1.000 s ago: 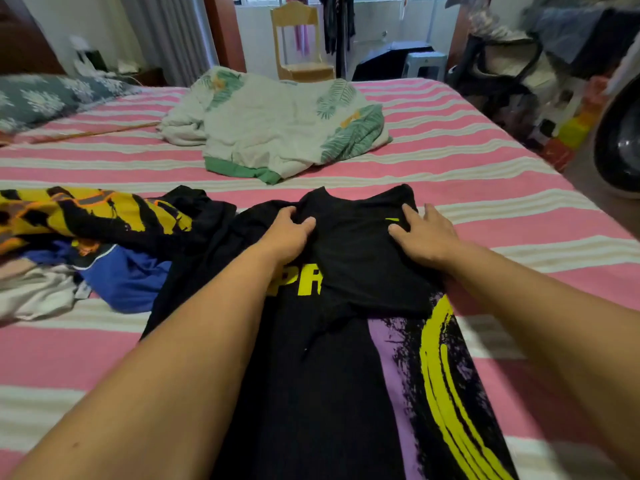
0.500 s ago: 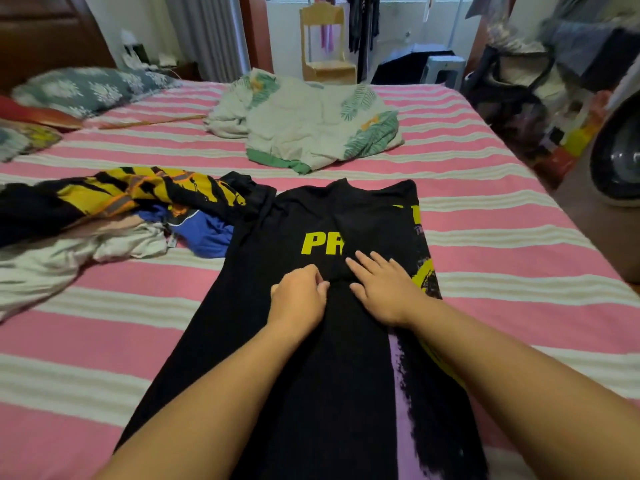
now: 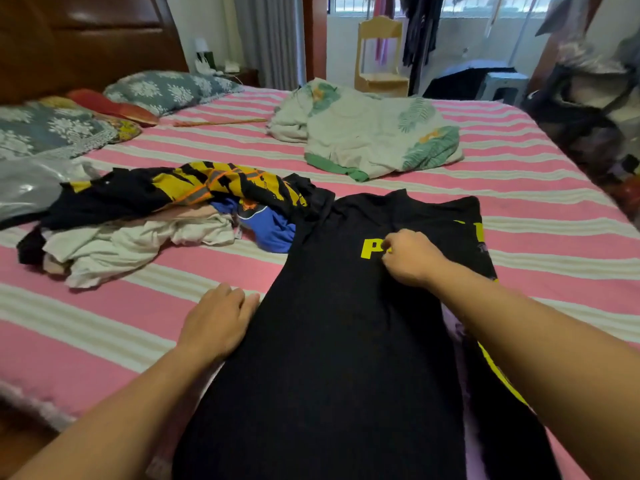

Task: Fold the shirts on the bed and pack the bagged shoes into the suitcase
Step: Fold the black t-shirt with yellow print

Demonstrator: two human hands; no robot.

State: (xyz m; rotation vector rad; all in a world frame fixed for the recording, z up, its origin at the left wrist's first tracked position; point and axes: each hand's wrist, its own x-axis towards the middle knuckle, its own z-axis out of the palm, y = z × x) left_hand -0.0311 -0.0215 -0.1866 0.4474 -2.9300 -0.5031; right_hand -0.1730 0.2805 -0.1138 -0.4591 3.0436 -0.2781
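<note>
My right hand [image 3: 410,258] pinches the black shirt [image 3: 339,341] at its yellow lettering, grip curled tight. My left hand [image 3: 216,322] lies flat, fingers spread, at the shirt's nine-o'clock edge on the bed [image 3: 104,317].

Two bare forearms reach into the head view from the bottom edge, with no sleeve, cuff or glove on either one. The left hand [image 3: 216,323] wears no ring, watch or bracelet, and its wrist is uncovered. The right hand [image 3: 412,259] is likewise unadorned, its wrist and forearm bare as far as the frame's edge.
</note>
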